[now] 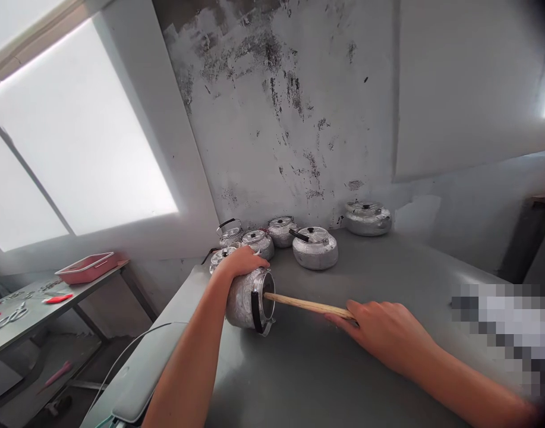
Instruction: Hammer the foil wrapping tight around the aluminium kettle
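Note:
An aluminium kettle (243, 306) lies tipped on its side on the grey table, its round opening facing right and its black handle hanging across the near side. My left hand (243, 261) is closed over the top of it, the fingers partly out of sight. In my right hand (381, 327) is a wooden stick (308, 304), gripped at its right end. The stick's far end reaches into the kettle's opening, where its tip is hidden. Just behind my left hand stands another kettle (219, 255), partly covered by the hand.
Several lidded kettles, among them one with a black handle (315, 252) and one farther right (368, 219), stand near the stained wall. A white power bank (141, 380) with cables lies at the table's left edge. The side table holds a pink basket (87, 270) and scissors (11, 316).

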Demonstrator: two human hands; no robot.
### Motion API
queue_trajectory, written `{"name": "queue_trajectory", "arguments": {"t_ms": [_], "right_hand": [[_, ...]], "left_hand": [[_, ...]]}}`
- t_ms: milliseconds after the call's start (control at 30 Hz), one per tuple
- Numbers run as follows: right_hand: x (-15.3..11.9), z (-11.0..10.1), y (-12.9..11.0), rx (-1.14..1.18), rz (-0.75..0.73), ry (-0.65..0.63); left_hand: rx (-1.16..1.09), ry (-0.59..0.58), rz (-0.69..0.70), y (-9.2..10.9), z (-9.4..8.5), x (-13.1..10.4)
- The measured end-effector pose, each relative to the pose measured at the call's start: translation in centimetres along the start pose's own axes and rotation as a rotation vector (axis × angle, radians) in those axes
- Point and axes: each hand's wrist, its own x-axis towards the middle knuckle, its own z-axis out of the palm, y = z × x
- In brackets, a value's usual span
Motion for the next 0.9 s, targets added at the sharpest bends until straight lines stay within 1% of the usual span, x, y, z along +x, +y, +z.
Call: {"name": "queue_trajectory", "arguments": {"t_ms": [100,300,500,633,800,900], "right_hand": [[0.07,0.08,0.07,0.012,-0.020,-0.002],[-0.12,-0.04,-0.10,0.011,-0.034,-0.007],[-0.03,0.17,-0.05,0.004,-0.045,0.027],[-0.06,0.46,0.02,-0.015,-0.025,0.032],[-0.15,0.49,-0.17,0.013,-0.067,0.035],[0.04,0.51,-0.26,0.008,-0.041,0.034]], "left_hand": [[0.031,-0.018,0.001,-0.02,0.07,0.04],[0.121,0.009,0.070,-0.42,0.57,0.41],[0.059,-0.001,0.023,-0.28,0.41,0.27],[0.082,-0.014,0.039,-0.06,0.14,0.14],[0.099,-0.010,0.046,0.01,0.12,0.15],[0.119,-0.001,0.043,0.04,0.13,0.18]]}}
